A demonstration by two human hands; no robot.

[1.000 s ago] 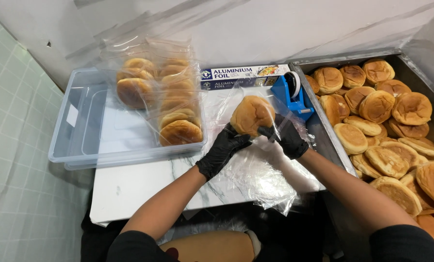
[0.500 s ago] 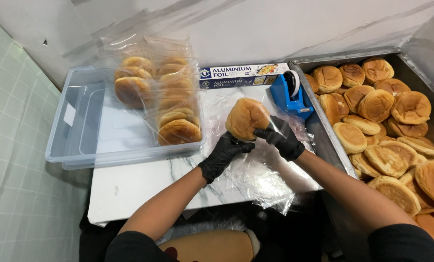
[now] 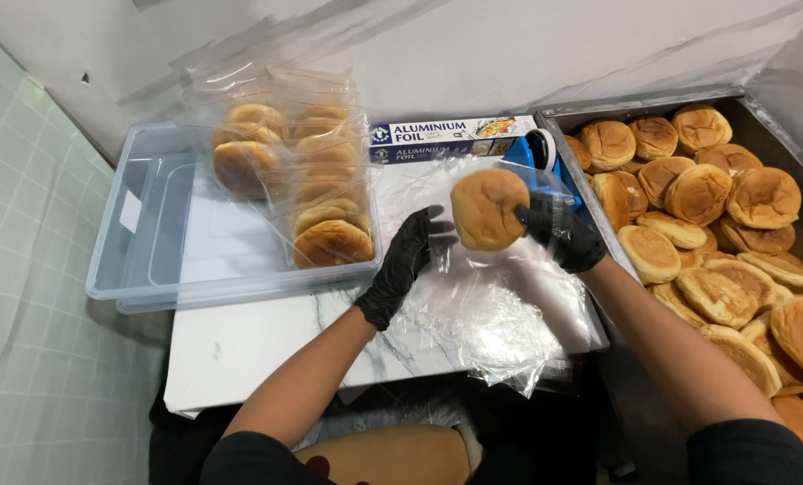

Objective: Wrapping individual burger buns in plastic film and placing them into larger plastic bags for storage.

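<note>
We see the right hand [image 3: 558, 235] clamped on a bun [image 3: 489, 208], raised over the bench [image 3: 240, 346]; the left hand [image 3: 403, 265], fingers apart, spreads the clear bag [image 3: 487, 314] open beneath.

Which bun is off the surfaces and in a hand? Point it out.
The bun held in the right hand above the clear plastic bags. The others lie loose in the metal tray or bagged in the clear bin.

Matt black rubbery gloves on both hands [image 3: 482, 247], bun [image 3: 489, 208] crust smooth and dull, thin glossy crinkly plastic bag [image 3: 500, 314], polished marble-look worktop [image 3: 258, 346], dull metal tray [image 3: 653, 103].
</note>
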